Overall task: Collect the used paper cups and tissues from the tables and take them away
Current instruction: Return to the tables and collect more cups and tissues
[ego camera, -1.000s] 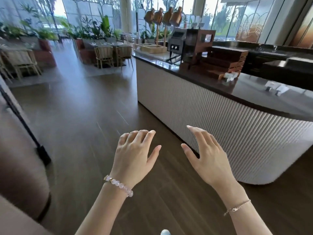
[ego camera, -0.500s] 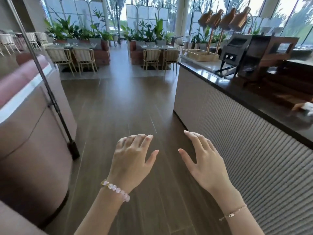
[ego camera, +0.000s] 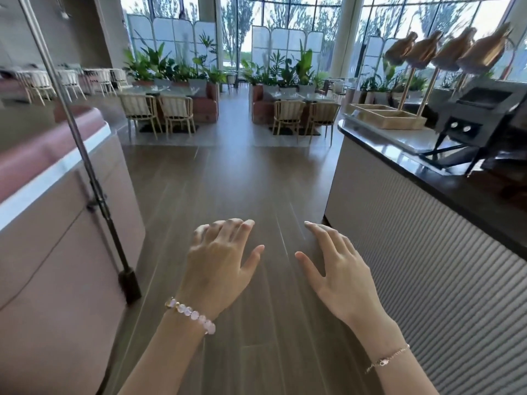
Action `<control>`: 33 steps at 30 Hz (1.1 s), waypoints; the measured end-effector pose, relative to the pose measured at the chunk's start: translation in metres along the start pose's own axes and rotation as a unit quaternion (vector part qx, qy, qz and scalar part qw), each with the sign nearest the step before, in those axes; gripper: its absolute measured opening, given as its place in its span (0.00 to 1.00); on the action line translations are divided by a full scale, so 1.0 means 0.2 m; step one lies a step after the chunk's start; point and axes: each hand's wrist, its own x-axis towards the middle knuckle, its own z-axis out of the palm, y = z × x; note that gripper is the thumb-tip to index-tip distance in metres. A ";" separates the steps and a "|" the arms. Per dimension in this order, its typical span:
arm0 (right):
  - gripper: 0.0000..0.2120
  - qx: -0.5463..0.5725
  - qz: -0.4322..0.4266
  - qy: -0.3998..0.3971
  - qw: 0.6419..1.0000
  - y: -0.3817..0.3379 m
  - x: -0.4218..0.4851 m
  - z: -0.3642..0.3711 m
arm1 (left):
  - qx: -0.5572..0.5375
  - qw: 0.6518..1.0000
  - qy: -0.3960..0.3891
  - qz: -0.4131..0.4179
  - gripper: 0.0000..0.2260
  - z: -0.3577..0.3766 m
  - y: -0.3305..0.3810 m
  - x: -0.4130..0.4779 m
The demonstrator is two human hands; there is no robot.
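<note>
Since half a second ago the view has turned left: dining tables (ego camera: 159, 91) now sit straight ahead and the counter (ego camera: 427, 155) is cut off at right. Cups and tissues cannot be made out; tabletops are distant and blurred. Left hand (ego camera: 219, 260), palm down, fingers loosely spread, holds nothing. Right hand (ego camera: 342, 269) likewise, thumb wide, over the wooden floor (ego camera: 228, 181).

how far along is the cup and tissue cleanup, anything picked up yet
Nothing looks collected. The left hand and right hand are both open and empty, held out over the wooden floor. No cups or tissues can be made out from here. The dining tables are far ahead past the counter, so reaching them, collecting and carrying away all remain.
</note>
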 end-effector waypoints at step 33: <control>0.27 0.034 -0.046 -0.022 0.998 1.33 2.91 1.44 | 0.016 0.997 -0.025 -0.069 0.21 2.04 -0.79 2.51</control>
